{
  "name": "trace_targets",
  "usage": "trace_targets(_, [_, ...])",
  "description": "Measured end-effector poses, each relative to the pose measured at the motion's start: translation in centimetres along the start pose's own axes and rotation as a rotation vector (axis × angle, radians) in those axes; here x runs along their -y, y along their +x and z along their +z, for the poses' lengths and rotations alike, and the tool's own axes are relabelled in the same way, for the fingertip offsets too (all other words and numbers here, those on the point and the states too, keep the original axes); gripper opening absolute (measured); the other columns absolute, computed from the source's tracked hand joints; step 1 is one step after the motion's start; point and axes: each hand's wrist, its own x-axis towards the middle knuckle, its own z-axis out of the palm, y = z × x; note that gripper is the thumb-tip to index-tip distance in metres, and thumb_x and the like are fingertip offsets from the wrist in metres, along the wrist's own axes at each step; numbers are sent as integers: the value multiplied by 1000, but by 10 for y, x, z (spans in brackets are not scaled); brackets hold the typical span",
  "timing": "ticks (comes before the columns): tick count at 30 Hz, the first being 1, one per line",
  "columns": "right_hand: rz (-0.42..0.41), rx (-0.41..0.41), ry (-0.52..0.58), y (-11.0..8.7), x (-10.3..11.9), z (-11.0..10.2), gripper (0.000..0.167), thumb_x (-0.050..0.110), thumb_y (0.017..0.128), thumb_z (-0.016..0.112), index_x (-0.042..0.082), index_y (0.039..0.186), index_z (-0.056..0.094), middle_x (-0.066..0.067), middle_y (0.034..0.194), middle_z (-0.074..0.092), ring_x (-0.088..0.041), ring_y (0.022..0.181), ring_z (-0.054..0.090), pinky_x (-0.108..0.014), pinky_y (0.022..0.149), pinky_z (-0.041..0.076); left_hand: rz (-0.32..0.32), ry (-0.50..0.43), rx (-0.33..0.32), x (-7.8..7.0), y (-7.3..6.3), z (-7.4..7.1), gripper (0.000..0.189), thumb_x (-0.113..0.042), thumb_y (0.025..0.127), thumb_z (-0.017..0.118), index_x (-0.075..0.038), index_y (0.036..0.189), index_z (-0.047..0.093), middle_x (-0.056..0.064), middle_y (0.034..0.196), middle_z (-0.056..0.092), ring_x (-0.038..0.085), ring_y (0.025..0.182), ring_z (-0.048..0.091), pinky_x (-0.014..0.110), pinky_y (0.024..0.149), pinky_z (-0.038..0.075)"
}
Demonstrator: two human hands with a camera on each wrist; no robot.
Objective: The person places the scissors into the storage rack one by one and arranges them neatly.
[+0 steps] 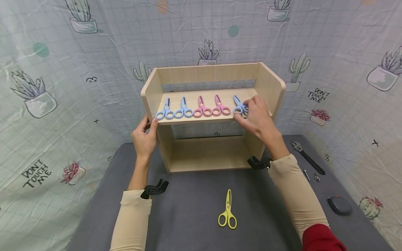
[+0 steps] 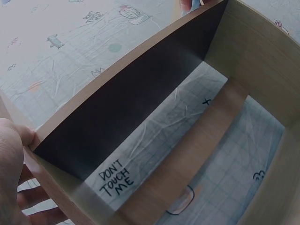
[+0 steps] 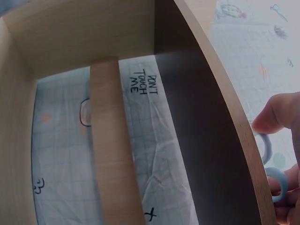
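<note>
A wooden shelf [image 1: 201, 153] stands on the table, with a row of scissors along its upper board [image 1: 204, 121]. From the left come two blue scissors [image 1: 165, 113], [image 1: 183, 111], then two pink scissors [image 1: 201, 108], [image 1: 218, 108]. My right hand [image 1: 259, 116] holds another pair of blue scissors [image 1: 238, 105] by its handles at the right end; its handle loops [image 3: 277, 180] show at the board's edge in the right wrist view. My left hand [image 1: 144, 137] grips the shelf's left side, thumb at the board's front corner [image 2: 35, 145].
Yellow scissors [image 1: 228, 209] lie on the grey table [image 1: 188, 212] in front of the shelf. To the right are an adjustable wrench [image 1: 307, 157], a bolt [image 1: 306, 175], small metal hardware [image 1: 317, 177] and a dark rounded case [image 1: 340, 205]. A cactus-print cloth [image 1: 125, 45] hangs behind.
</note>
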Motion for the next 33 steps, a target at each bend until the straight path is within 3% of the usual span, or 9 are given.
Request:
trace_targets(6, [3,34,-41,4,-1,1,64,44,87,58,-8,125,59,-21,117,51,-36,107,43,-49,97,34,1,4,-4,1,0,-1,39,-29,97,66,-17,134,67,13,119,73,27,100,71,12,78,50])
trace_targets(13, [-22,63,-43,7,-3,2,66,48,87,58,-6,125,62,-21,117,52,-37,110,43,-51,99,34,13,13,-19,2,0,-1,37,-27,96,67,-16,132,68,14,117,74,29,98,72,23,84,54])
trace_targets(23, [-45,71,-65,12,-6,1,64,49,88,58,-2,127,64,-19,115,53,-35,110,45,-51,99,34,9,9,-16,1,0,1,38,-26,96,68,-16,132,68,14,118,74,28,98,72,13,81,49])
trace_targets(33, [-4,92,-40,11,-6,0,78,57,89,56,-2,139,54,-22,130,52,-36,119,44,-51,103,33,-2,14,-3,1,1,0,37,-27,97,66,-16,133,67,12,119,74,27,101,72,11,78,49])
